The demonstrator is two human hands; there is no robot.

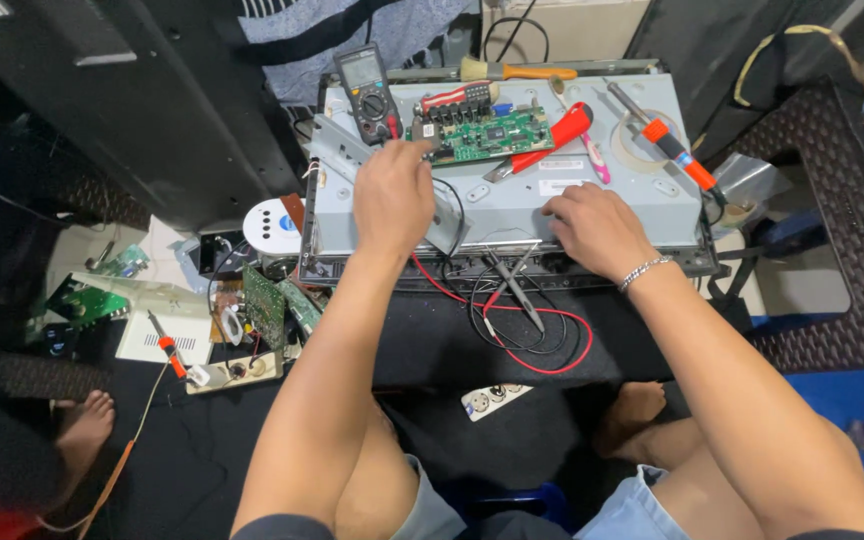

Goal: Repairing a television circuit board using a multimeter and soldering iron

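My left hand reaches over a grey metal back panel to the left corner of a green circuit board. Its fingertips are curled at the board's edge; what they pinch is hidden. My right hand rests on the panel's near edge with fingers curled and nothing visible in it. A dark multimeter stands just beyond my left hand. Its red and black test leads lie coiled on the dark mat below the panel.
On the panel lie a red-handled cutter, an orange-and-black screwdriver, a pink toothbrush, a tape roll and a brush. Loose circuit boards and a small screwdriver sit left. A power strip lies near my knees. Another person's foot is at the left.
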